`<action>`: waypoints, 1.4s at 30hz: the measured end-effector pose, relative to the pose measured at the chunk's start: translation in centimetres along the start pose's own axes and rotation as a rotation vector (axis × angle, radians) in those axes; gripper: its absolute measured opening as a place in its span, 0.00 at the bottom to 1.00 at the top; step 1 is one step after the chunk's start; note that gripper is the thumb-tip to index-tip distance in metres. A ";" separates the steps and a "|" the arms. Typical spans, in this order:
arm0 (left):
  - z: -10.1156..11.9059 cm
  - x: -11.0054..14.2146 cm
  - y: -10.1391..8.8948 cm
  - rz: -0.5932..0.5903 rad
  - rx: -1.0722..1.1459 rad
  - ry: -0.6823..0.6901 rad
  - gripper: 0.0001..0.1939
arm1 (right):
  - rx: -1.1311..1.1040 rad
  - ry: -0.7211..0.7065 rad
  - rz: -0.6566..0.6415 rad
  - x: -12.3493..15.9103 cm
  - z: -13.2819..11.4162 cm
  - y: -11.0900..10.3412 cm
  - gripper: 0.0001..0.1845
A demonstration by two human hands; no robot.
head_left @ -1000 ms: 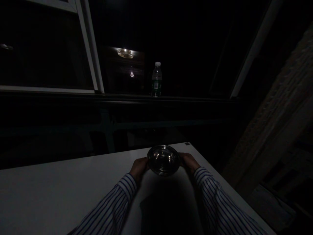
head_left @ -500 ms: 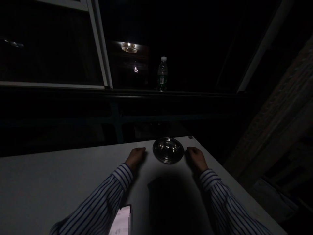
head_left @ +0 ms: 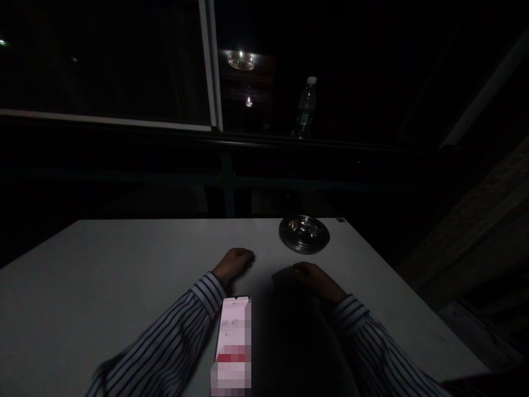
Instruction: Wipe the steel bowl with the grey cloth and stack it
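The scene is very dark. A shiny metal bowl (head_left: 305, 234) stands alone near the far right corner of a white table (head_left: 124, 275). My left hand (head_left: 235, 262) rests on the table with its fingers curled under, nothing visible in it. My right hand (head_left: 314, 278) lies on the table below the bowl, fingers also curled, apart from the bowl. Both arms wear striped sleeves. A lit phone (head_left: 232, 344) lies on the table between my forearms, close to the left sleeve.
A plastic water bottle (head_left: 306, 107) stands on a dark window ledge beyond the table. Window frames (head_left: 210, 66) and reflected lamps (head_left: 241, 59) show in the black glass. The table's right edge drops off beside a dim brick wall (head_left: 487, 220).
Both hands let go of the bowl, left it on the table and drew back toward me. The view has tilted down and left, bringing the phone into sight.
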State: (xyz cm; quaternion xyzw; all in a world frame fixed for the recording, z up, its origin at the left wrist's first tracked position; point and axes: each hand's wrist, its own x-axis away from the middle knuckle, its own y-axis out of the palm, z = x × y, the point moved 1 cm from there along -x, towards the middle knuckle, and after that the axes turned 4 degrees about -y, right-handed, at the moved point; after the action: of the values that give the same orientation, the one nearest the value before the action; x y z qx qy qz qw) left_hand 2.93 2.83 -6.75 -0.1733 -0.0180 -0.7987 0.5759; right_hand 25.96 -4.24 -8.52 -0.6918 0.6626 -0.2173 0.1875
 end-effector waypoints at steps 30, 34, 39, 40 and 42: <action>-0.4 1.0 -5.7 0.194 0.450 0.263 0.18 | -0.561 -0.279 0.191 -8.9 -10.7 9.1 0.25; 0.5 0.7 -5.3 0.238 0.340 0.340 0.15 | -0.734 -0.269 0.070 -8.8 -11.4 9.7 0.27; 1.5 1.2 -5.2 0.069 0.141 0.485 0.11 | -0.805 -0.226 0.052 -8.8 -11.6 10.1 0.28; 1.6 1.2 -5.3 0.063 0.116 0.491 0.11 | -0.811 -0.210 0.051 -9.0 -11.4 10.1 0.27; 1.6 1.0 -5.8 0.129 0.079 0.452 0.13 | -0.816 -0.188 0.047 -9.4 -11.0 10.0 0.25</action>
State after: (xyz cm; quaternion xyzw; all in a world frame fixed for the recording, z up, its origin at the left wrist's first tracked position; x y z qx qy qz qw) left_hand -2.29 4.21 -4.01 0.0317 0.0910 -0.7775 0.6214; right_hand 11.30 4.93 -5.27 -0.7108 0.6900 0.1314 -0.0374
